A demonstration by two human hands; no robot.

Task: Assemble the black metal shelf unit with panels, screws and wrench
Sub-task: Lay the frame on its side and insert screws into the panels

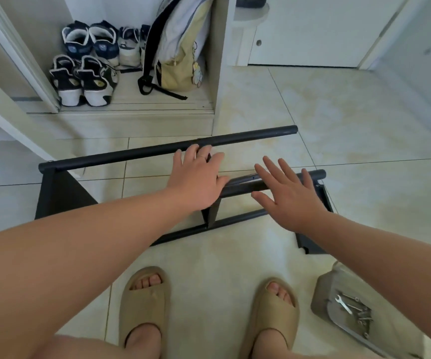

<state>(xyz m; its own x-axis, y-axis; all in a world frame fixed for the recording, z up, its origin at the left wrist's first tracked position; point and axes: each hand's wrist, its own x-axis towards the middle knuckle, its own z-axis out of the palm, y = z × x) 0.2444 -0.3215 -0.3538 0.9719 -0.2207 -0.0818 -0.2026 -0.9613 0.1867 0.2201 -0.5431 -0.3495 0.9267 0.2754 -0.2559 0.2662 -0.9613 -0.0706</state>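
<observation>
Tan slides (144,307) nearest, on tile floor (338,112). L hand (196,177) & R hand (287,195) both flat, fingers spread, over black shelf frame (105,158) lying mid-floor. Wrench (344,304) + screws (363,316) on tray (323,288), near right.

Pale tiled floor (338,120), white door (313,29), shoe alcove (136,104) (sneakers, backpack).

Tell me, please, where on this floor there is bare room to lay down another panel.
Bare tile lies right of the shelf frame, toward the white door, and a smaller patch sits between the frame and the sandals. It is crowded at lower right, where the tray holds the wrench and screws, and in the alcove with shoes and backpack.
</observation>
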